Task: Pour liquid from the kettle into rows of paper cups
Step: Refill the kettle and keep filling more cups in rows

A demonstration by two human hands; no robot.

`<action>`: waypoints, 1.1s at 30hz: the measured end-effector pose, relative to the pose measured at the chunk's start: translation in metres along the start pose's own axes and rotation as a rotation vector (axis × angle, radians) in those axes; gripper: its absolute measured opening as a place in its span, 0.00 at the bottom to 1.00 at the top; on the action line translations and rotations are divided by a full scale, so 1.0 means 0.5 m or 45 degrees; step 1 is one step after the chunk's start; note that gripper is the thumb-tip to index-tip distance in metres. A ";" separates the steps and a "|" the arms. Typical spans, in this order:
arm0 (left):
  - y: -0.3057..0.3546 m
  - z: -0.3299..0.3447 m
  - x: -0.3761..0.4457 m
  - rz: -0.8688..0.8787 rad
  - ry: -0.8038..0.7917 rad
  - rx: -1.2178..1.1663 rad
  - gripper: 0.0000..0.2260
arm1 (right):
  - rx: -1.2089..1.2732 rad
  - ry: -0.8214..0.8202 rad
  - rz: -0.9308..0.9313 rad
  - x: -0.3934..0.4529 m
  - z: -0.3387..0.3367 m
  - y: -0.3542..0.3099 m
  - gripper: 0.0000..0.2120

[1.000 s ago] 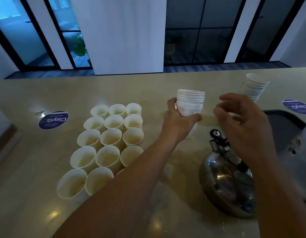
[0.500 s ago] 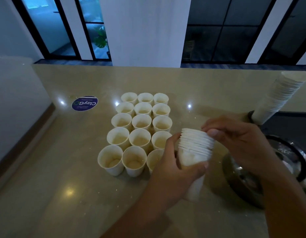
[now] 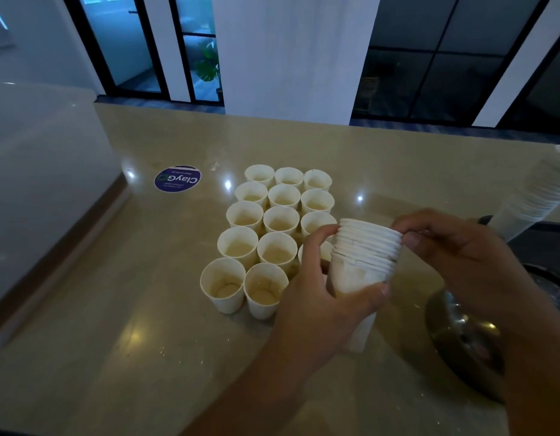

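Rows of white paper cups (image 3: 280,220) stand three across on the beige counter (image 3: 146,309), several holding a little pale liquid. My left hand (image 3: 316,297) grips a stack of nested paper cups (image 3: 363,259) just right of the rows. My right hand (image 3: 455,256) pinches the rim of the top cup of that stack with thumb and fingers. The steel kettle (image 3: 461,338) sits at the lower right, largely hidden by my right forearm.
A second tall stack of cups (image 3: 536,196) leans at the right edge beside a dark sink. A round purple sticker (image 3: 177,179) lies left of the rows. A raised white ledge (image 3: 36,184) borders the counter's left side.
My left hand has brought the cup stack nearer and lower, beside the rows. My right hand closed in and took hold of the top rim. The view swung left and down.
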State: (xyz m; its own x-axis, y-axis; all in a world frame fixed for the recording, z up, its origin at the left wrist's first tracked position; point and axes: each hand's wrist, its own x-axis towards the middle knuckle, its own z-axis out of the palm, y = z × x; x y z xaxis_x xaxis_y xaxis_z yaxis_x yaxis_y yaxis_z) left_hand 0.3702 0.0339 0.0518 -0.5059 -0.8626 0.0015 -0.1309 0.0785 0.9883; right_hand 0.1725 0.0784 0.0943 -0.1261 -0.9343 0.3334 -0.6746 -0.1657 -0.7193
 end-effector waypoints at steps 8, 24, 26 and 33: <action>-0.002 -0.027 0.027 -0.027 -0.024 0.079 0.36 | -0.032 -0.035 -0.045 0.028 0.010 0.009 0.08; 0.001 -0.034 0.078 -0.130 -0.121 0.025 0.33 | -0.045 -0.029 0.064 0.060 0.017 0.010 0.14; -0.001 -0.038 0.078 -0.148 -0.142 0.000 0.31 | -0.053 0.065 0.026 0.067 0.018 0.014 0.16; 0.000 -0.026 0.066 -0.103 -0.128 -0.098 0.34 | -0.126 0.579 0.019 0.109 -0.026 0.020 0.07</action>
State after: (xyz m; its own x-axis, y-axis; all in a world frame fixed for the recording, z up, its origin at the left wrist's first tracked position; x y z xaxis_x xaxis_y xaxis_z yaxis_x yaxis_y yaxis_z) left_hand 0.3645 -0.0012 0.0538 -0.5796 -0.8099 -0.0902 -0.1110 -0.0311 0.9933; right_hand 0.1493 0.0300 0.1133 -0.4274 -0.6992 0.5730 -0.7339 -0.1018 -0.6716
